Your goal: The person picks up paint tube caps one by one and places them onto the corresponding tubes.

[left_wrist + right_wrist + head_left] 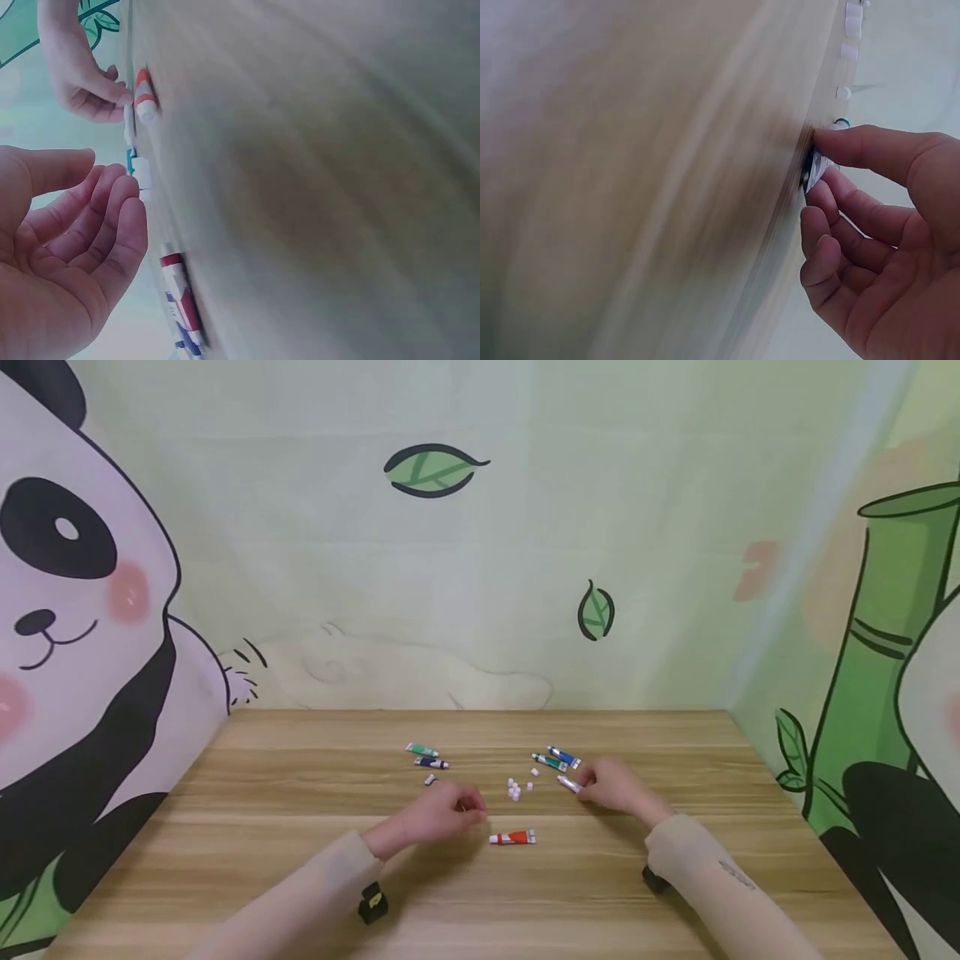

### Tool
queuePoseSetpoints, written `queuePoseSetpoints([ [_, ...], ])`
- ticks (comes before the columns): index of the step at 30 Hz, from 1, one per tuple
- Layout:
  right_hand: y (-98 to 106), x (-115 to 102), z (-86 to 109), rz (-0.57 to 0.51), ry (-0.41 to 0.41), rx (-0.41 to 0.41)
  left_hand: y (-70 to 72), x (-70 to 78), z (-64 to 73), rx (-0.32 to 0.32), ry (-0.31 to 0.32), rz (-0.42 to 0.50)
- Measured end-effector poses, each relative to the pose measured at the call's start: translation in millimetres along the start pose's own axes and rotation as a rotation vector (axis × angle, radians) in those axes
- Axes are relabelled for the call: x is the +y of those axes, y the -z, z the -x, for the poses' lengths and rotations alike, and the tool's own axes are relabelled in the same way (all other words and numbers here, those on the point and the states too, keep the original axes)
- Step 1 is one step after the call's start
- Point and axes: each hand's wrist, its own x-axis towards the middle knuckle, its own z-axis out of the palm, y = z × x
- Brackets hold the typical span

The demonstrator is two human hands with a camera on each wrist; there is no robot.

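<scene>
Over the middle of the table, my left hand [442, 812] has its fingers loosely bent, with nothing between them in the left wrist view. The red paint tube [513, 837] lies to its right, apart from it. Behind the left hand pokes the end of another tube [430, 780]; a dark red tube [180, 296] shows in the left wrist view. My right hand [617, 789] pinches the end of a silvery-white paint tube [568, 783] between thumb and fingers at the tabletop. That tube is mostly hidden by the fingers in the right wrist view.
Several small white caps [514, 791] lie loosely clustered between the hands. Green [422, 750] and dark blue [432, 763] tubes lie at the back left. A dark green tube [550, 762] and a blue tube [564, 757] lie behind the right hand. A printed backdrop stands behind the wooden table [300, 777].
</scene>
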Motion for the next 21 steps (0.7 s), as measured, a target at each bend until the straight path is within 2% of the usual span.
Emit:
queuePoseSetpoints([
  [3,0,0,4.6,-0.002,-0.003,0.000,2.4,-0.9,-5.2,0.006,-0.003,-0.010],
  [10,-1,1,13.2,-0.019,-0.071,0.001,11.6,1.6,-19.8,0.035,-0.029,-0.090],
  [15,2,7,20.8,-0.024,-0.050,0.013,19.0,4.3,-30.8,0.022,0.001,-0.120],
  [21,8,14,30.8,-0.026,-0.019,0.029,22.0,8.2,-50.6,0.067,-0.038,-0.181],
])
